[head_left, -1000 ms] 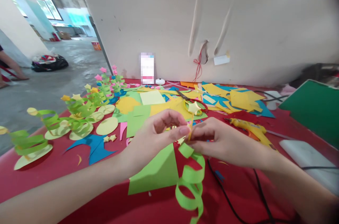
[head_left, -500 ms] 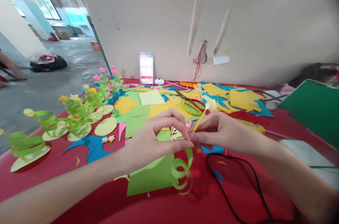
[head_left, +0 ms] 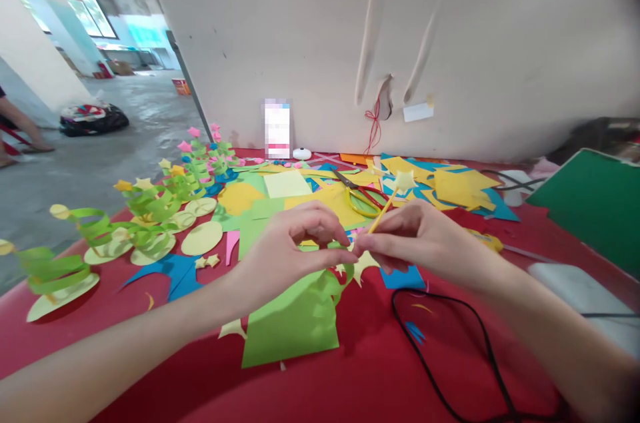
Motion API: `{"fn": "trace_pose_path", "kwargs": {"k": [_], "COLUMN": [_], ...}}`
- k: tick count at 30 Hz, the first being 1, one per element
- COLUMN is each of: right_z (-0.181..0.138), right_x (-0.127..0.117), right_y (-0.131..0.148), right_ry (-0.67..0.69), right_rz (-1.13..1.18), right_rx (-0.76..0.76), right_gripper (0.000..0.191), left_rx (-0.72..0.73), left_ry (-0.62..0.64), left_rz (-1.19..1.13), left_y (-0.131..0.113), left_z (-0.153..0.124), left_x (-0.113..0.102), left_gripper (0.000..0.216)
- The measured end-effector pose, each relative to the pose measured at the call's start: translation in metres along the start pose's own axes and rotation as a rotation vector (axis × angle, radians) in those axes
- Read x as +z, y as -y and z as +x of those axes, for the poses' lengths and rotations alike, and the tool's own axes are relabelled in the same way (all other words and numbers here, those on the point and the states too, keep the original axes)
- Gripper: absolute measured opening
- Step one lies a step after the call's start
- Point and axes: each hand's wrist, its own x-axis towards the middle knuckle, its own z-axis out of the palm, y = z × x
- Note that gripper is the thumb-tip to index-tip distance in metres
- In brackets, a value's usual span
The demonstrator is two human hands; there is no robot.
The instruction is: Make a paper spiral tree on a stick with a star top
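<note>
My right hand (head_left: 413, 236) pinches a thin yellow paper stick (head_left: 383, 211), tilted up to the right. A pale yellow paper star (head_left: 405, 180) tops this stick. Close against those fingertips, my left hand (head_left: 307, 243) has its thumb and forefinger nearly together, at a curled green paper strip (head_left: 344, 286). The strip hangs just below both hands, and its upper end is hidden by the fingers. Beneath lies a green paper sheet (head_left: 290, 326) on the red table (head_left: 360, 376), with a cut pale yellow paper piece (head_left: 367, 266) near the right fingertips.
Scissors (head_left: 357, 195) lie on yellow and green paper behind my hands. Finished paper plants (head_left: 145, 210) with round bases stand at the left. A black cable (head_left: 450, 296) loops at the right. A phone (head_left: 277, 130) leans on the white panel (head_left: 300, 30); a green board (head_left: 590, 203) stands far right.
The green strip, which hung in loose coils under the fingers, has swung up and left over the green sheet. The star and stick have tilted a little further right.
</note>
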Motion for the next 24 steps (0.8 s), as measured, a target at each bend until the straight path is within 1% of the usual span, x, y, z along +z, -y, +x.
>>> {"fn": "trace_pose_path", "kwargs": {"k": [2,7,9,13,15,18,24], "right_z": [0.0,0.001,0.002,0.002,0.002,0.001,0.004], "right_x": [0.001,-0.002,-0.004,-0.007,-0.008,-0.009,-0.004], "right_y": [0.0,0.0,0.0,0.0,0.0,-0.002,-0.008], "right_ry": [-0.005,-0.033,-0.037,-0.042,-0.028,0.0,0.044], "right_rz": [-0.007,-0.019,-0.063,-0.161,-0.205,-0.233,-0.317], "right_rx": [0.006,-0.01,-0.008,0.021,0.041,0.049,-0.051], "right_gripper": [0.029,0.027,0.03,0.037,0.038,0.036,0.033], "left_rx": [-0.023,-0.15,-0.171,-0.205,-0.205,-0.184,-0.082], "left_ry": [-0.004,0.003,0.018,0.073,0.088,0.083,0.018], "left_rz": [-0.004,-0.152,-0.14,-0.147,-0.139,-0.062,0.08], "left_y": [0.0,0.001,0.003,0.009,0.011,0.012,0.01], "left_z": [0.001,0.003,0.004,0.003,0.002,0.002,0.005], "left_x": [-0.001,-0.004,-0.004,-0.002,-0.001,-0.001,-0.004], "left_gripper": [0.011,0.015,0.018,0.017,0.015,0.013,0.011]}}
